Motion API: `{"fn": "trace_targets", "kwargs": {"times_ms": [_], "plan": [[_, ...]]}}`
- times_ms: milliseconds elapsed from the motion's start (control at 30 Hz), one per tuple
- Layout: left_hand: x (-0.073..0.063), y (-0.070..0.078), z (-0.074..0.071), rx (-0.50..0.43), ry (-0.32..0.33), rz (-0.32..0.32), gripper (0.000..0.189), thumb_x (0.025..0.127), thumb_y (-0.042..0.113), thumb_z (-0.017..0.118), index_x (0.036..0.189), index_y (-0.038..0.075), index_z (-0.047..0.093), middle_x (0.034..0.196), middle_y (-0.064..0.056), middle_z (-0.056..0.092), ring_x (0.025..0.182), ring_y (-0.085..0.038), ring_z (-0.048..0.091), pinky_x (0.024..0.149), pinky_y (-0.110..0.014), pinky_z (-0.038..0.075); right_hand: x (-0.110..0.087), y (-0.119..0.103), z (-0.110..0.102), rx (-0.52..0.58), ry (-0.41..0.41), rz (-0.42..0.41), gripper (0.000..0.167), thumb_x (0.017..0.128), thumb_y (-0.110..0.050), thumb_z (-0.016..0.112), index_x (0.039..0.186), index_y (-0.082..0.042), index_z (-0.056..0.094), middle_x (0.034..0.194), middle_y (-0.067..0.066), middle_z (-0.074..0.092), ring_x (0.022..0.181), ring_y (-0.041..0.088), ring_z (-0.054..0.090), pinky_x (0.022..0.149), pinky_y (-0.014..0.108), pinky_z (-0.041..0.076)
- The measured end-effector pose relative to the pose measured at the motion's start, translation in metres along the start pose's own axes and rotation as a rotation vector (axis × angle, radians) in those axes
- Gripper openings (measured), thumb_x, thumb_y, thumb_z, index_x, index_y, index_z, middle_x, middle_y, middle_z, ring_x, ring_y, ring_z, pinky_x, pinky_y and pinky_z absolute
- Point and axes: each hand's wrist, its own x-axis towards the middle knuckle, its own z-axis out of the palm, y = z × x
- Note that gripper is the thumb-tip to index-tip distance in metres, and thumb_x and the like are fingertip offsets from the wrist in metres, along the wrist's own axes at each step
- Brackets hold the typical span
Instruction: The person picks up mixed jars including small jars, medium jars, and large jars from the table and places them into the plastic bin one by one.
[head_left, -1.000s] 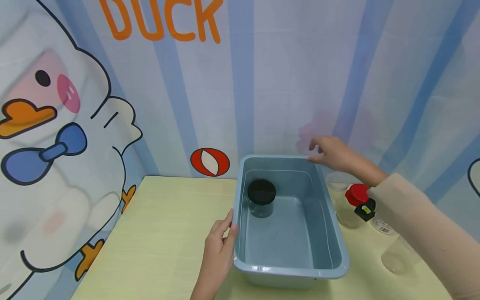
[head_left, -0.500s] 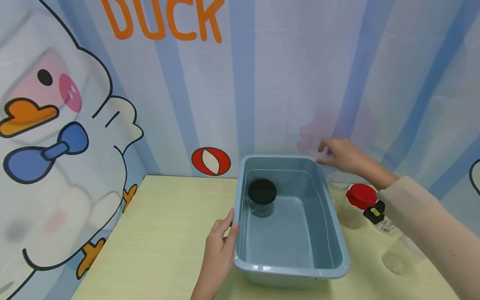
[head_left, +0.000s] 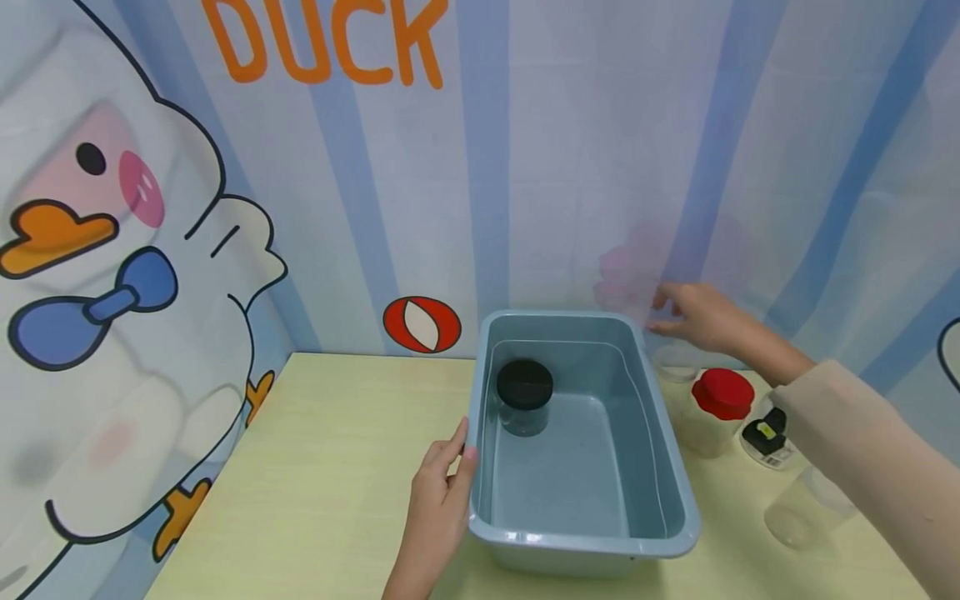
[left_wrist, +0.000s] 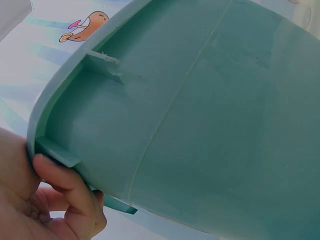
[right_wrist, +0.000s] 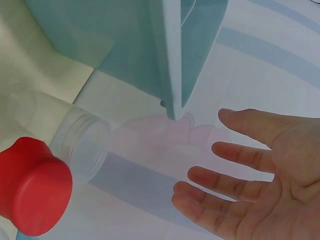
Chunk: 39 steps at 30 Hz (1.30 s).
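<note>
A blue-grey plastic basin [head_left: 555, 475] stands on the table. Inside, toward its back left, is a clear jar with a black lid [head_left: 525, 385]. My left hand [head_left: 437, 504] grips the basin's left rim; the left wrist view shows its fingers [left_wrist: 67, 187] bent against the underside of that rim. Off the basin's back right corner, my right hand [head_left: 701, 317] hovers holding nothing. In the right wrist view its fingers [right_wrist: 227, 187] are spread and loosely extended, apart from the basin's edge [right_wrist: 172, 75]. Under that arm a clear jar [head_left: 675, 364] stands nearest to the right hand.
Right of the basin are a red-lidded jar [head_left: 723, 395], a low container with a black cap [head_left: 768, 433] and a clear jar [head_left: 798, 517] nearer the front. Behind the yellowish table [head_left: 345, 467] hangs a blue-striped cartoon duck backdrop [head_left: 562, 167], close to the basin's back rim.
My right hand has moved rightward, from the basin's back right corner to beside it. The sleeve's shift uncovers more of the red-lidded jar and black-capped container. Left hand and basin stay put.
</note>
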Motion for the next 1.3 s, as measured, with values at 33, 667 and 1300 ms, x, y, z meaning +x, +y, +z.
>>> {"fn": "trace_targets", "kwargs": {"times_ms": [33, 667, 1300], "plan": [[0.000, 0.000, 0.000, 0.001, 0.001, 0.001, 0.052, 0.106, 0.030, 0.050, 0.151, 0.004, 0.041, 0.114, -0.011, 0.055, 0.107, -0.024, 0.059, 0.092, -0.032, 0.054, -0.001, 0.001, 0.000, 0.000, -0.007, 0.012, 0.028, 0.091, -0.010, 0.071, 0.105, 0.011, 0.059, 0.098, 0.024, 0.063, 0.092, 0.041, 0.059, 0.074, 0.053, 0.052], [-0.001, -0.001, 0.001, -0.019, 0.000, 0.010, 0.049, 0.107, 0.025, 0.049, 0.151, 0.004, 0.042, 0.114, -0.010, 0.055, 0.110, -0.025, 0.060, 0.092, -0.032, 0.053, -0.017, 0.021, -0.001, -0.008, -0.059, 0.110, 0.032, 0.092, -0.013, 0.070, 0.111, 0.011, 0.059, 0.106, 0.027, 0.061, 0.099, 0.044, 0.057, 0.076, 0.053, 0.053], [-0.001, -0.001, 0.000, -0.006, -0.002, 0.015, 0.052, 0.107, 0.030, 0.049, 0.151, 0.004, 0.041, 0.114, -0.009, 0.055, 0.108, -0.021, 0.058, 0.093, -0.032, 0.053, -0.032, 0.033, 0.001, -0.036, -0.092, 0.169, 0.038, 0.092, -0.016, 0.070, 0.112, 0.013, 0.055, 0.108, 0.031, 0.060, 0.096, 0.044, 0.059, 0.076, 0.053, 0.054]]}}
